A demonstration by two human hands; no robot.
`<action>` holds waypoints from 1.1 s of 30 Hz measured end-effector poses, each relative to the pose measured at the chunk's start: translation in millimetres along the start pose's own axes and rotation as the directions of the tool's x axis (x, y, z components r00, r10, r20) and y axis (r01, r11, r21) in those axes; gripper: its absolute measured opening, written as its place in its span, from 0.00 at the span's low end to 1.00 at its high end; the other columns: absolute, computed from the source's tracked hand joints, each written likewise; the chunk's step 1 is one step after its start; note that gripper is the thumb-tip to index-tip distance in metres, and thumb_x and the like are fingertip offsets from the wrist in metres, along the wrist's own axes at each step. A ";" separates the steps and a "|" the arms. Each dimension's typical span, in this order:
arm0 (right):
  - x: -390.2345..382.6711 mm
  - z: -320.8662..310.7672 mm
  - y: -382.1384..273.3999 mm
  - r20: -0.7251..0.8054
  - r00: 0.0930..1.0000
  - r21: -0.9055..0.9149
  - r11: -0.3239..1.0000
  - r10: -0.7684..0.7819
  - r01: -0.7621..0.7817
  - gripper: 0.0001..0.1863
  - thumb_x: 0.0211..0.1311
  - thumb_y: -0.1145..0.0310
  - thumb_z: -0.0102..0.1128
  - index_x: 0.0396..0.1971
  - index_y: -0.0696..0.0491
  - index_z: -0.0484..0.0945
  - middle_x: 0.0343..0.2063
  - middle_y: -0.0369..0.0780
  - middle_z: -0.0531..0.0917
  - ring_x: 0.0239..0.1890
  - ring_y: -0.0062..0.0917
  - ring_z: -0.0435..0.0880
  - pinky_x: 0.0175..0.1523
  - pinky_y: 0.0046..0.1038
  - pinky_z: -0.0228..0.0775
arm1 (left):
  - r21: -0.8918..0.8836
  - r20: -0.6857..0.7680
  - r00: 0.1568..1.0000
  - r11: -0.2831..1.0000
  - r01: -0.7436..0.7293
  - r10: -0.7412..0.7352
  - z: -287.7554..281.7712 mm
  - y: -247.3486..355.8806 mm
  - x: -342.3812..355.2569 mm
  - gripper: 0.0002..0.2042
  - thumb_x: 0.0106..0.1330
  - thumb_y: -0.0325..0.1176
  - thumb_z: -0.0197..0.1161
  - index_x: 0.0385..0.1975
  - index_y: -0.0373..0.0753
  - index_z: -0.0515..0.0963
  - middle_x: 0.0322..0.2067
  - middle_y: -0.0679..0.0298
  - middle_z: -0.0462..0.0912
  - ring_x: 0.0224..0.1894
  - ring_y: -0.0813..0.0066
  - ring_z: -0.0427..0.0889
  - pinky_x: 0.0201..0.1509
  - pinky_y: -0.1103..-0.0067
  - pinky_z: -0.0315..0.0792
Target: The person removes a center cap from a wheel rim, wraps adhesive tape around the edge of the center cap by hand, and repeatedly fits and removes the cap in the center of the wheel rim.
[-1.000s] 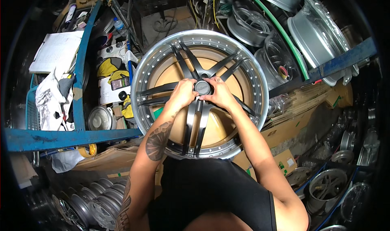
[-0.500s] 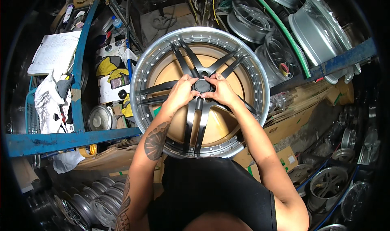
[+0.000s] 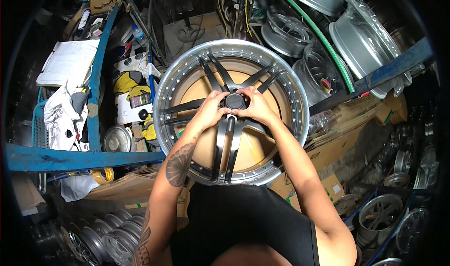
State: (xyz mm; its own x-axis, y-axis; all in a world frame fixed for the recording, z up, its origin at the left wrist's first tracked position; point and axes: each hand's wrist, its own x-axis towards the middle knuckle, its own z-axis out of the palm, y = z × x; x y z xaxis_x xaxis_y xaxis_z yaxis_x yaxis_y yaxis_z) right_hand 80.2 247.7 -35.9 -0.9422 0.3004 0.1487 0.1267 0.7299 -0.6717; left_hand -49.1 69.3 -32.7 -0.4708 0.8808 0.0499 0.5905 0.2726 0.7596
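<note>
From my remote station I see two bare arms: the left forearm point(image 3: 179, 162), darkly tattooed, reaches in from seven o'clock, the right forearm point(image 3: 293, 157) from five. The left hand point(image 3: 211, 108) sits at nine, the right hand point(image 3: 258, 108) at three, facing each other. Fingers point(image 3: 218, 95) curl inward on the twelve o'clock side; thumbs point(image 3: 239, 112) nearly meet towards six. Both grips look pinched.

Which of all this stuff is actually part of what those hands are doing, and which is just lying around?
In use:
left hand and right hand
round dark cap, fingers around it
dark-spoked wheel beneath

Lying about:
white papers
plastic bottle
yellow tape roll
spare silver wheel, right
</note>
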 end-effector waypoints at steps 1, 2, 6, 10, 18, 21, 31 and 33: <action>-0.6 -5.6 -2.7 0.016 0.999 0.119 0.992 0.035 -0.036 0.39 0.34 0.57 0.82 0.51 0.58 0.80 0.40 0.44 0.79 0.45 0.32 0.80 0.52 0.31 0.73 | -0.146 -0.017 1.000 0.989 -0.003 0.000 -2.6 2.7 -1.0 0.31 0.57 0.30 0.73 0.62 0.38 0.72 0.49 0.58 0.77 0.52 0.66 0.78 0.54 0.75 0.74; -1.9 -9.4 -5.9 0.038 0.997 0.236 0.969 0.068 -0.075 0.39 0.36 0.57 0.82 0.51 0.60 0.79 0.39 0.40 0.78 0.44 0.27 0.79 0.50 0.28 0.73 | -0.143 -0.021 1.000 0.990 -0.005 0.002 -4.7 5.2 -3.7 0.31 0.57 0.30 0.73 0.62 0.38 0.72 0.49 0.58 0.77 0.52 0.66 0.78 0.54 0.75 0.74; -28.8 -6.5 -17.0 0.288 0.953 0.896 0.326 0.093 -0.302 0.33 0.56 0.68 0.73 0.62 0.58 0.70 0.48 0.36 0.78 0.47 0.18 0.78 0.46 0.20 0.77 | -0.750 0.101 0.995 0.657 0.074 0.003 -9.6 25.2 -22.8 0.33 0.62 0.26 0.69 0.68 0.35 0.64 0.63 0.58 0.69 0.55 0.75 0.76 0.56 0.80 0.73; -54.1 -1.6 -41.8 0.181 0.982 0.974 0.125 0.052 -0.187 0.39 0.53 0.66 0.76 0.64 0.59 0.67 0.57 0.39 0.77 0.54 0.23 0.78 0.53 0.25 0.75 | -0.889 0.016 0.993 0.457 -0.040 0.118 -2.1 56.3 -44.9 0.35 0.69 0.37 0.65 0.71 0.33 0.57 0.65 0.58 0.68 0.64 0.72 0.71 0.67 0.76 0.65; -95.3 -10.3 -61.7 0.062 0.988 0.979 0.183 0.143 -0.088 0.37 0.51 0.80 0.73 0.63 0.59 0.68 0.55 0.37 0.76 0.55 0.21 0.77 0.58 0.25 0.74 | -0.639 -0.101 0.994 0.769 -0.032 -0.043 12.0 103.9 -63.6 0.22 0.71 0.23 0.48 0.66 0.30 0.65 0.64 0.54 0.71 0.67 0.66 0.68 0.72 0.72 0.58; -111.4 -14.2 -66.0 -0.123 0.983 0.885 0.464 0.134 0.047 0.35 0.48 0.76 0.79 0.59 0.58 0.74 0.54 0.37 0.77 0.41 0.14 0.78 0.42 0.20 0.74 | -0.823 -0.107 0.994 0.559 -0.103 0.025 30.1 105.1 -70.4 0.27 0.74 0.43 0.54 0.66 0.33 0.62 0.65 0.51 0.68 0.67 0.62 0.68 0.71 0.67 0.60; -147.3 -102.5 -58.6 -0.348 0.937 -0.035 0.999 -0.010 -0.003 0.26 0.41 0.55 0.83 0.40 0.50 0.84 0.36 0.39 0.82 0.36 0.33 0.83 0.45 0.30 0.76 | -0.863 0.457 0.878 -0.309 0.400 -0.139 60.0 103.1 -76.8 0.17 0.71 0.45 0.60 0.55 0.54 0.63 0.49 0.65 0.71 0.50 0.65 0.74 0.51 0.63 0.76; -159.6 -131.7 6.4 -0.807 0.548 0.089 0.962 0.221 -0.257 0.12 0.56 0.63 0.71 0.31 0.55 0.79 0.32 0.40 0.85 0.35 0.27 0.82 0.43 0.31 0.74 | -0.812 0.530 0.843 -0.345 0.471 -0.096 59.1 111.4 -76.2 0.18 0.69 0.46 0.64 0.52 0.54 0.65 0.46 0.68 0.68 0.49 0.67 0.72 0.49 0.64 0.74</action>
State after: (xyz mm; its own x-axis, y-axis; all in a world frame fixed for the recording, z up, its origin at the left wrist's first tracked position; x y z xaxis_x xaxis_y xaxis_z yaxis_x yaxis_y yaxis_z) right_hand 272.3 285.4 31.6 -0.2379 0.8211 0.5189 0.3361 0.5708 -0.7492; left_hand 91.3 55.4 9.8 -0.1063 0.9210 -0.3748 -0.9576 0.0067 0.2879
